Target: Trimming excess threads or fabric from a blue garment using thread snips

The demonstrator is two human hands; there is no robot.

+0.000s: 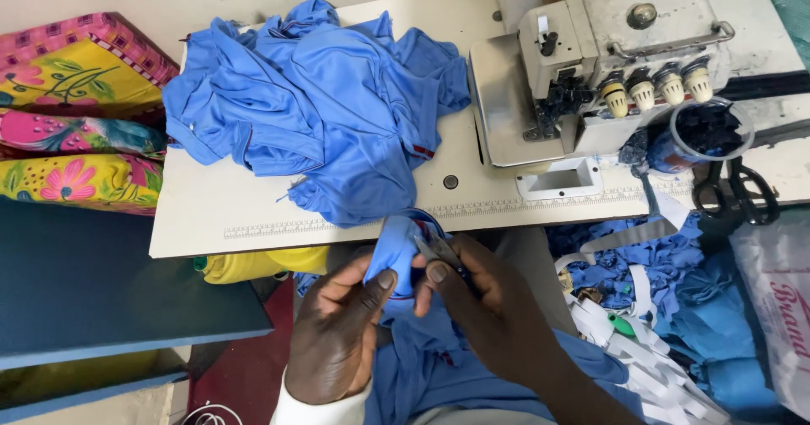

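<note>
Head view is looking down at a white sewing table (253,214) with a heap of blue garments (312,104) lying on its left half and an off-white overlock machine (607,54) standing on its right half. Near the table's front edge, both hands are working on one fold of blue fabric (396,252) that is hanging off the table edge and running down into the person's lap.

The left hand (337,328) is pinching that fold, its thumb and fingers pressed together on the cloth. The right hand (485,303), just beside it and touching the same fold, is gripping a small pair of thread snips (434,248), fingers closed around them; the metal tips are lying against the fabric. Whether the blades are parted or closed is too small to tell.

Far right on the table, black scissors (732,190) are resting by a round container of dark scraps (709,131). Right of the hands, blue offcuts and white strips (650,324) are piling up below the table. Bright floral cloth (76,113) is lying to the left of the table, above a dark blue board (110,281).
</note>
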